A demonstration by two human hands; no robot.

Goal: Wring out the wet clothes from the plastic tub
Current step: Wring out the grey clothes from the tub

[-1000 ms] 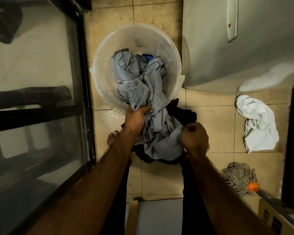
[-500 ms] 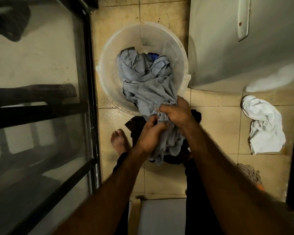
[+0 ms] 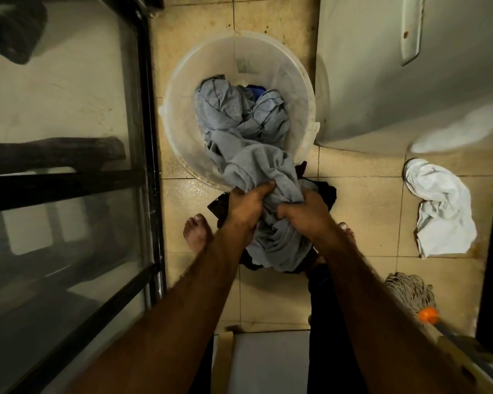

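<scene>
— Tan floor tiles (image 3: pixel 362 217) fill this small room, and the ones by the tub look wet. What is on them?
— A round, see-through plastic tub (image 3: pixel 182 109). It sits between a glass door (image 3: pixel 69 194) on the left and a big white machine (image 3: pixel 410 81) on the right.
— Where are the wet clothes?
— A grey cloth (image 3: pixel 256 166) is piled in the tub. One end hangs over the near rim, out toward the person. A bit of blue cloth (image 3: pixel 255 89) peeks out behind it.
— What are the hands doing?
— The left hand (image 3: pixel 246 207) grips the grey cloth tight, with its fingers curled round it. The right hand (image 3: pixel 305 214) grips it too, just beside the left one. Both hold it in front of the tub, above a dark heap of clothes (image 3: pixel 325 191) on the floor.
— Anything else?
— A bare foot (image 3: pixel 197 231) stands by the dark heap. A white cloth (image 3: pixel 441 211) lies on the tiles to the right, and a mop (image 3: pixel 410 291) is near it.
</scene>
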